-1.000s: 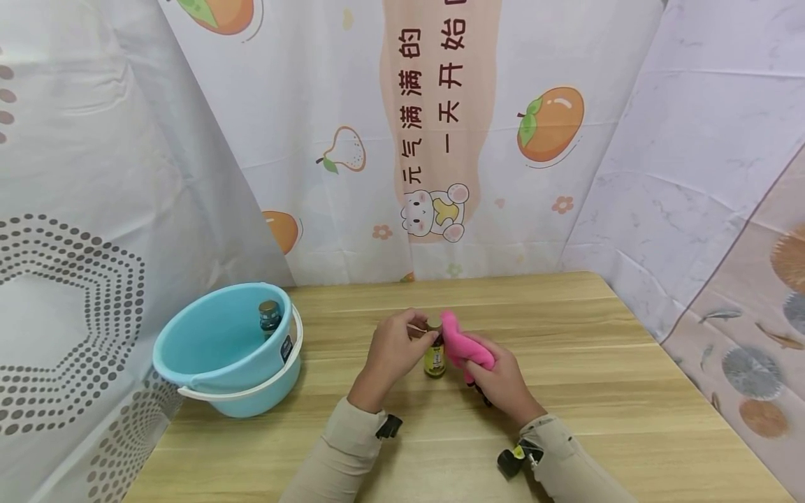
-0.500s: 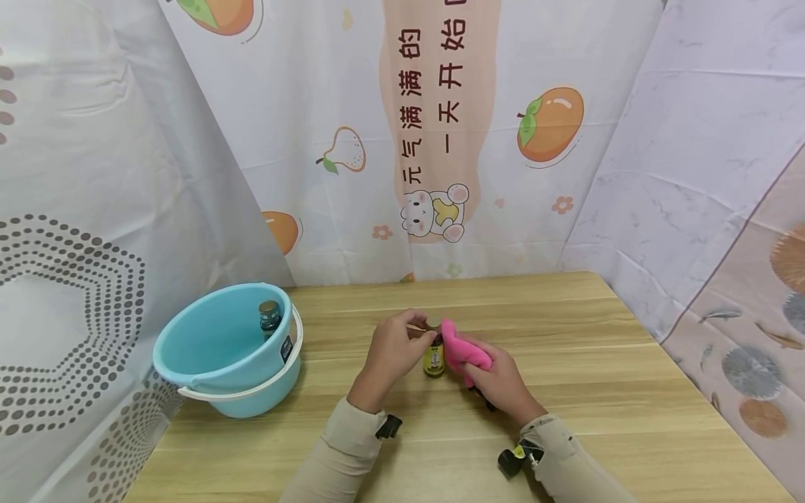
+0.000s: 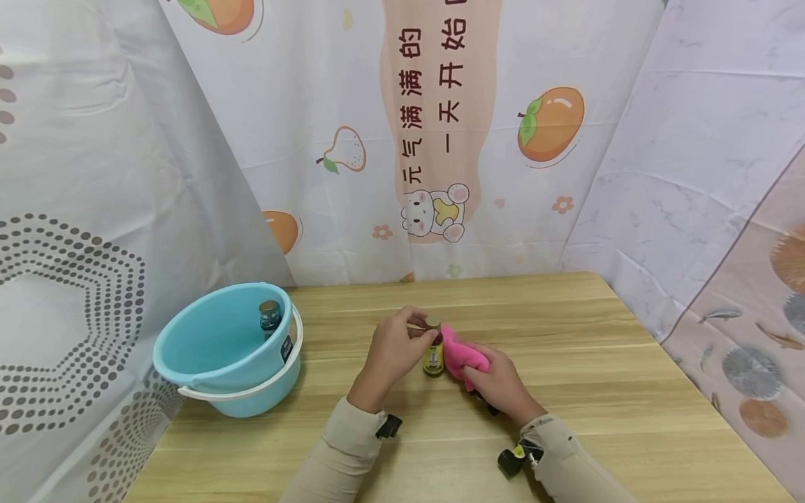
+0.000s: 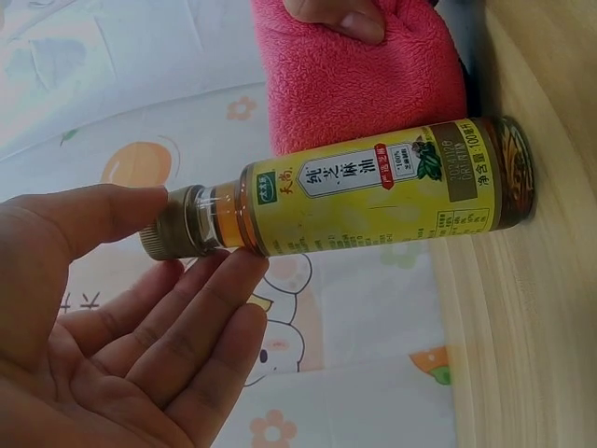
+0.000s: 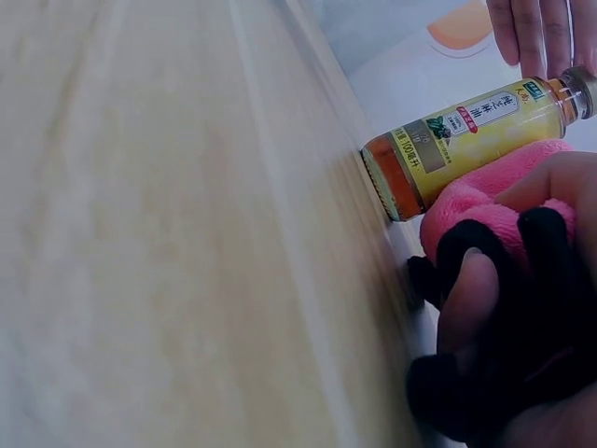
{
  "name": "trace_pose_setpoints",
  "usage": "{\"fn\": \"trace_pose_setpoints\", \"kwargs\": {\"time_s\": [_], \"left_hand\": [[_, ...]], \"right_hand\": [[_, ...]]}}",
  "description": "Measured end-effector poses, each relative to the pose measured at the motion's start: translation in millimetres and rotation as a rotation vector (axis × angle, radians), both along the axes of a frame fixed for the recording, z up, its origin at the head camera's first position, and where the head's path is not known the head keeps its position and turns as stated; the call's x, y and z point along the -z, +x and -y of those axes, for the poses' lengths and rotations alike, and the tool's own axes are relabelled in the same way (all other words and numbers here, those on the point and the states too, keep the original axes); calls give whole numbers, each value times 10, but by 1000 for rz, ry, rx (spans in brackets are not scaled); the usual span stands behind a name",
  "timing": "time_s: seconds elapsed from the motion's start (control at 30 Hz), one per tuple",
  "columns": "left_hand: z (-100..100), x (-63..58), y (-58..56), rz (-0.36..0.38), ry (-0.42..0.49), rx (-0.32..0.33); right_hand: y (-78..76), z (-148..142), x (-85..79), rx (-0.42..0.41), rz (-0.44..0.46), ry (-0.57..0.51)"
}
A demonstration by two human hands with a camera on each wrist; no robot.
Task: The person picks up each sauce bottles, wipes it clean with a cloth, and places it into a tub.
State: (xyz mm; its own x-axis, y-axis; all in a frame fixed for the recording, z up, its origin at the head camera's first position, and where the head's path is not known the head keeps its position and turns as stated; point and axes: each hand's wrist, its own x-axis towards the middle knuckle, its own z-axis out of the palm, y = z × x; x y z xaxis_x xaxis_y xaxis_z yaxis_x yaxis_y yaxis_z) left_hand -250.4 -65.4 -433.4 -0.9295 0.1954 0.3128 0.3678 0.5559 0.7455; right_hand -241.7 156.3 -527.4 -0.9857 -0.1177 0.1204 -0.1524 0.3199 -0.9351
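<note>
A small glass bottle of sesame oil [image 3: 433, 360] with a yellow label [image 4: 373, 201] stands upright on the table. My left hand [image 3: 393, 349] pinches its gold cap [image 4: 177, 227] between thumb and fingers. On the bottle's right side lies a bunched pink cloth [image 3: 464, 365], touching the glass. My right hand [image 3: 501, 385] grips this cloth, with the thumb on top. A black object with rounded, finger-like ends [image 5: 550, 317] is also at my right hand; its kind is unclear, and the hand partly hides it.
A light blue bucket [image 3: 251, 405] with a white handle stands at the table's left. Inside it is a dark bottle with a gold cap [image 3: 270, 318]. Printed curtains hang behind the wooden table [image 3: 629, 405] and at both sides.
The pink cloth has slid down along the bottle's right side and bunched lower, with the right fingers shifting slightly. My left hand has stayed at the cap. The bucket has not moved.
</note>
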Motion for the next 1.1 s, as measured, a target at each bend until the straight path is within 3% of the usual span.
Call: {"fn": "trace_pose_setpoints", "kwargs": {"time_s": [0.27, 0.7, 1.1], "left_hand": [[-3, 11, -20, 11, -3, 2], [-15, 35, -16, 12, 1, 40], [-25, 50, -28, 17, 60, 84]], "right_hand": [[9, 13, 5, 19, -34, -18], [14, 5, 3, 41, -199, -68], [19, 8, -15, -12, -297, -154]]}}
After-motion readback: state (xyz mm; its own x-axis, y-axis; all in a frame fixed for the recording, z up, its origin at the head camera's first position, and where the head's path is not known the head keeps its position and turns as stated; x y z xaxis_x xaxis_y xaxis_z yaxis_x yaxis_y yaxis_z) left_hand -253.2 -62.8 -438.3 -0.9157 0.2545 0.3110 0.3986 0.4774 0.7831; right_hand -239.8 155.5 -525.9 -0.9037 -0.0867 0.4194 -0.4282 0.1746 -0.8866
